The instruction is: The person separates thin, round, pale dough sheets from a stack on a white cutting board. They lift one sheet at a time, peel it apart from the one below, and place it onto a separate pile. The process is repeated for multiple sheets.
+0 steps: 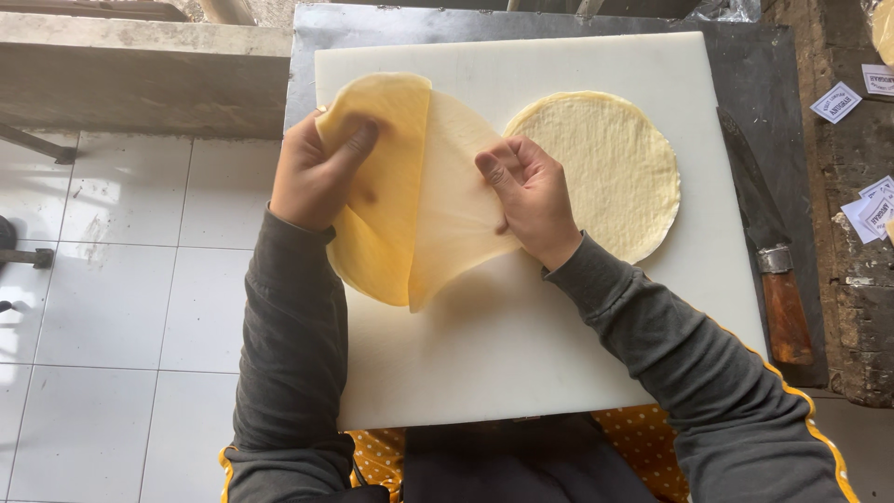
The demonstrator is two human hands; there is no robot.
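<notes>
Nearby | knife (765, 244) right of board (521, 354) (flat wrapper (601, 172) between) | hands (531, 200) peeling sheets (410, 196)

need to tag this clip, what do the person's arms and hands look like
Both hands, the left hand and the right hand, are bare, with no gloves. Both arms wear dark grey long sleeves; a yellow stripe runs along the right sleeve.
</notes>
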